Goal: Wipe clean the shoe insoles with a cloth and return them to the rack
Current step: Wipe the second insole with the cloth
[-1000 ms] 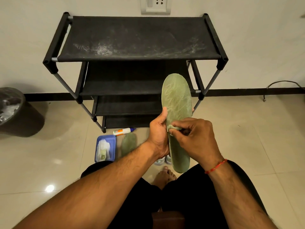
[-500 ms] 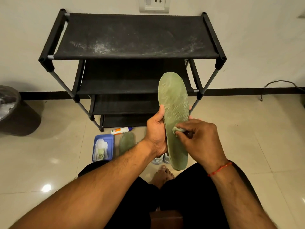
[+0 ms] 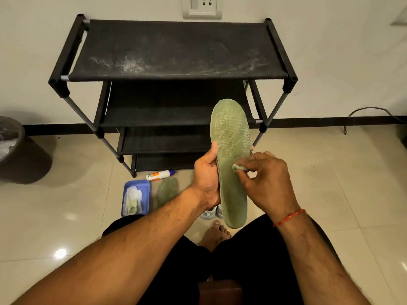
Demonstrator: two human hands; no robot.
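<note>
At far left stands a bin (image 3: 8,139). On the floor before the rack (image 3: 176,51) lie a blue tray (image 3: 137,183) of wipes (image 3: 132,199), a glue tube (image 3: 160,175) and the second insole (image 3: 167,190), flat and not yet racked. The left hand (image 3: 207,177) grips the held insole (image 3: 231,139) by its left edge at the waist, toe up. The right hand (image 3: 268,181) pinches a small cloth (image 3: 237,167) against its middle. The insole looks light, thin and bendy — best held at mid-length and backed from behind, or it will likely flex away under the rub.
</note>
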